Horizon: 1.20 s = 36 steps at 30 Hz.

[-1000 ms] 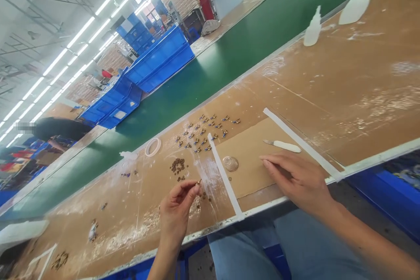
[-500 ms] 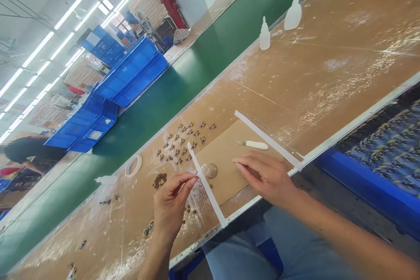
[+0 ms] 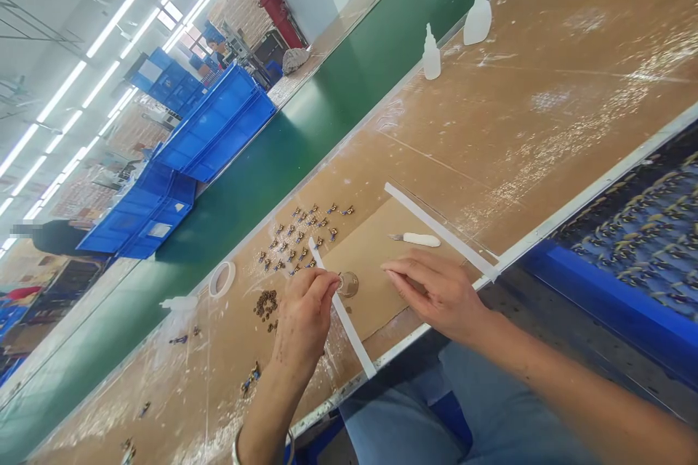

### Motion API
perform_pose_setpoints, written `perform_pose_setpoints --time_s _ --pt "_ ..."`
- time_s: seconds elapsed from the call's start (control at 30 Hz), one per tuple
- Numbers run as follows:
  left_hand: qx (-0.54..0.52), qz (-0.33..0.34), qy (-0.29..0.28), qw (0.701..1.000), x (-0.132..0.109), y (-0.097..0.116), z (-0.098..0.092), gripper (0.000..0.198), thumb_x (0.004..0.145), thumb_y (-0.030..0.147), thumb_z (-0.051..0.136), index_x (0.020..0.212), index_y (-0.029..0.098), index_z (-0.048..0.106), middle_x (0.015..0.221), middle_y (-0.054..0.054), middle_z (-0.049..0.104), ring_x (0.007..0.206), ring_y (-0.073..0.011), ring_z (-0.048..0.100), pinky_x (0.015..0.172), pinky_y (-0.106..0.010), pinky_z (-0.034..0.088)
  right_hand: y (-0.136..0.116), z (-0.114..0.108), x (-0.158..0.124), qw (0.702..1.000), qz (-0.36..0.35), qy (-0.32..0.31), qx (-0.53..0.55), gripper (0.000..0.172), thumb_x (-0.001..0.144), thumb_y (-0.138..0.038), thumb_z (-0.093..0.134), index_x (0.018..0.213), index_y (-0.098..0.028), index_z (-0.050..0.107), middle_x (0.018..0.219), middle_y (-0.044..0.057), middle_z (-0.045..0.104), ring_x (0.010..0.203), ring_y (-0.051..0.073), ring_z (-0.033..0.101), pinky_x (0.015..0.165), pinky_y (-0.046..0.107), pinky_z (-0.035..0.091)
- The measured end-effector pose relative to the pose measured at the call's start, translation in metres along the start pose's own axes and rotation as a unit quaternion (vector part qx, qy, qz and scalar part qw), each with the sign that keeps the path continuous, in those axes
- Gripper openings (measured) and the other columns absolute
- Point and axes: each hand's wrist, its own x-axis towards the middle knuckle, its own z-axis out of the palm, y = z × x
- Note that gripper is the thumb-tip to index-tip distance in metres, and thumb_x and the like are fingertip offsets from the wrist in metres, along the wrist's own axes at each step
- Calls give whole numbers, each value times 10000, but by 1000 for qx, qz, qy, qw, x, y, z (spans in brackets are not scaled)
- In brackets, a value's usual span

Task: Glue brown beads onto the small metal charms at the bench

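Observation:
My left hand (image 3: 306,316) is closed in a pinch at the near side of a small clear round dish (image 3: 350,284). What its fingertips hold is too small to make out. To the right, my right hand (image 3: 439,293) hovers over the cardboard sheet (image 3: 376,251), thumb and forefinger together; anything between them is hidden. A craft knife with a white handle (image 3: 421,240) lies on the cardboard beyond that hand. Several small blue-and-gold figures (image 3: 299,236) stand in rows past my left hand. A pile of small brown pieces (image 3: 265,302) lies left of it.
White strips (image 3: 436,229) border the cardboard. A tape roll (image 3: 222,279) and a lying white bottle (image 3: 179,303) are at the left; two upright squeeze bottles (image 3: 431,57) stand far right. Beyond runs a green belt (image 3: 327,116) with blue crates (image 3: 212,123). A blue tray (image 3: 600,298) of parts sits at the right.
My left hand has moved right and slightly up, its fingertips now at the clear dish. My right hand stays almost in place. The view has shifted slightly.

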Motion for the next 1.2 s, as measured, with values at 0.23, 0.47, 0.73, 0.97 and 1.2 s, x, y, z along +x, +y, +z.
perform_pose_setpoints --time_s 0.23,0.47,0.73,0.97,1.2 --pt "-53 -48 -13 997 -2 4 -8 177 934 257 538 877 222 702 889 -47 716 842 -197 655 785 -315 499 -2 -2 2 1000 -4 10 -5 177 888 -97 539 993 -192 645 806 31 691 740 133 649 698 271 544" --pt "-108 -219 41 969 -60 5 -28 147 905 307 587 827 235 688 848 -6 725 827 -179 680 751 -266 515 -3 -4 1 1000 -12 9 -8 195 870 -72 573 1005 -198 636 833 29 708 762 127 664 731 259 555" --pt "-104 -260 14 960 -121 3 -11 140 891 304 604 848 236 719 875 -27 744 832 -196 706 760 -294 550 -4 -4 0 999 -26 4 -37 166 876 -98 585 982 -213 642 827 20 718 756 129 687 738 265 568" --pt "-91 -204 39 974 -117 5 -5 152 909 224 569 865 218 715 860 -39 730 806 -177 699 731 -267 557 -5 -4 0 998 -24 -8 -56 165 874 -103 589 970 -221 652 816 14 723 739 127 687 710 256 563" --pt "-72 -171 -3 983 -120 -1 -5 150 930 209 561 915 215 710 897 -37 726 836 -164 700 760 -253 559 -3 -4 -1 997 -28 -7 -71 165 883 -120 579 977 -230 658 838 6 735 767 131 697 744 266 564"
